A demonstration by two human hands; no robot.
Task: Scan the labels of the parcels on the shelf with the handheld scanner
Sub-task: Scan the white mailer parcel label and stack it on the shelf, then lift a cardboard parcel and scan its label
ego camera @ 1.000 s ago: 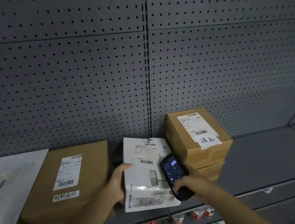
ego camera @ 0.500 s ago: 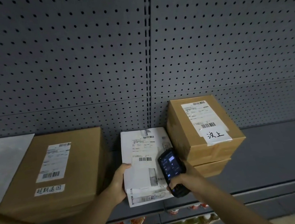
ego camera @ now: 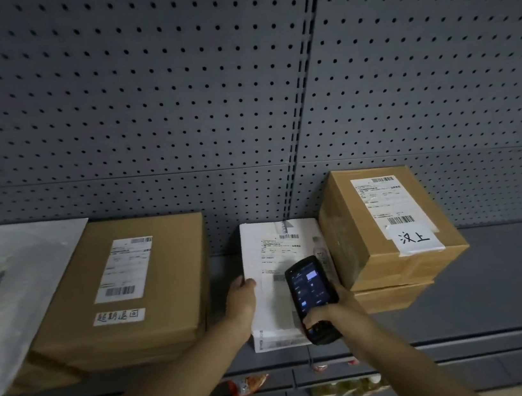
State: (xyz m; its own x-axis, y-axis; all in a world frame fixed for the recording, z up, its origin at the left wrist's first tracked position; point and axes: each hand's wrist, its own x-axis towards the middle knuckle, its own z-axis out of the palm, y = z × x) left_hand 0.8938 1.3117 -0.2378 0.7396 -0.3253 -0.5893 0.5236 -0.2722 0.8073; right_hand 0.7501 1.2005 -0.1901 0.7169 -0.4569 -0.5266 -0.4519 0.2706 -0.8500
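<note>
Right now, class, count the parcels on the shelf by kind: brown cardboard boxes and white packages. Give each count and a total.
Brown cardboard boxes: 4 (large box on another; right box on another)
White packages: 2 (held package; left package)
Total: 6

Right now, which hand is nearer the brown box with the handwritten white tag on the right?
Right. The right hand, holding the scanner, sits just beside the brown box. The left hand grips the white parcel at its far edge.
</note>
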